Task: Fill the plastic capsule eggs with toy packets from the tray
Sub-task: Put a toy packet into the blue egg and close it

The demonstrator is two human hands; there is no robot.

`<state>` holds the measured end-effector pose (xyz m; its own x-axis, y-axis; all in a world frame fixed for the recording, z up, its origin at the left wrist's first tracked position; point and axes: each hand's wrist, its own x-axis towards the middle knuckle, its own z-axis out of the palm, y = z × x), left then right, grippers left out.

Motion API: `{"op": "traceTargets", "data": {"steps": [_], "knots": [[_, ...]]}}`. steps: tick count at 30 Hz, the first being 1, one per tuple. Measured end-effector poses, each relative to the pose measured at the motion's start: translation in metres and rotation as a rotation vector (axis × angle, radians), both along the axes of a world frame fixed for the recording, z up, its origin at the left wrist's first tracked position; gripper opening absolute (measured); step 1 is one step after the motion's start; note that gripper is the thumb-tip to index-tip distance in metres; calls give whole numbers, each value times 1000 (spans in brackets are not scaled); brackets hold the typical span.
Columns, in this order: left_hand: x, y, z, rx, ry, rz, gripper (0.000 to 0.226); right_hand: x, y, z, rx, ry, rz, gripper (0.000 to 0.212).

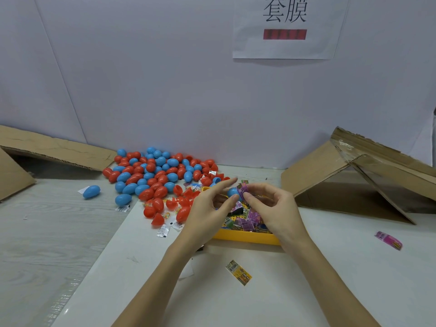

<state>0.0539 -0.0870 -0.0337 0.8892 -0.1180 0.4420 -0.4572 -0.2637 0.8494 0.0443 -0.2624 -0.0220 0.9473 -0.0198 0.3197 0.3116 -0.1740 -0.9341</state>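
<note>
While left hand holds egg half, right hand pinches packet

Egg pile crowds yellow tray's left; cardboard flanks its right

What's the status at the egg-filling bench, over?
Left hand holds blue capsule half. Right hand pinches purple toy packet at its mouth, over the yellow tray. Nothing blocking.

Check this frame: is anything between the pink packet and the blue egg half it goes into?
Nothing visible. The right hand pinches the pink packet right against the blue egg half, which the left hand holds above the yellow tray.
</note>
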Motion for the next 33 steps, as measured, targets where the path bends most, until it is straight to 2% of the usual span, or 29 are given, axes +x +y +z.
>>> {"op": "traceTargets", "data": {"steps": [6,9,12,17,23,28,33], "knots": [[0,-2,-1,-96,-60,25,31,-1,0,3,36,-1,2,18],[-2,-6,-1,-143,-83,10,40,-1,1,2,78,-4,5,19],[-5,-9,-1,-78,-168,-5,55,0,0,2,143,23,20,20],[-3,-8,0,56,-344,111,54,1,2,-1,308,130,101,28],[-4,-8,0,123,-368,85,57,-1,5,4,463,230,150,39],[-3,-8,0,165,-406,83,60,-5,6,8,603,359,216,29],[-4,-10,-2,127,-381,106,60,-8,9,12,645,386,187,33]]}}
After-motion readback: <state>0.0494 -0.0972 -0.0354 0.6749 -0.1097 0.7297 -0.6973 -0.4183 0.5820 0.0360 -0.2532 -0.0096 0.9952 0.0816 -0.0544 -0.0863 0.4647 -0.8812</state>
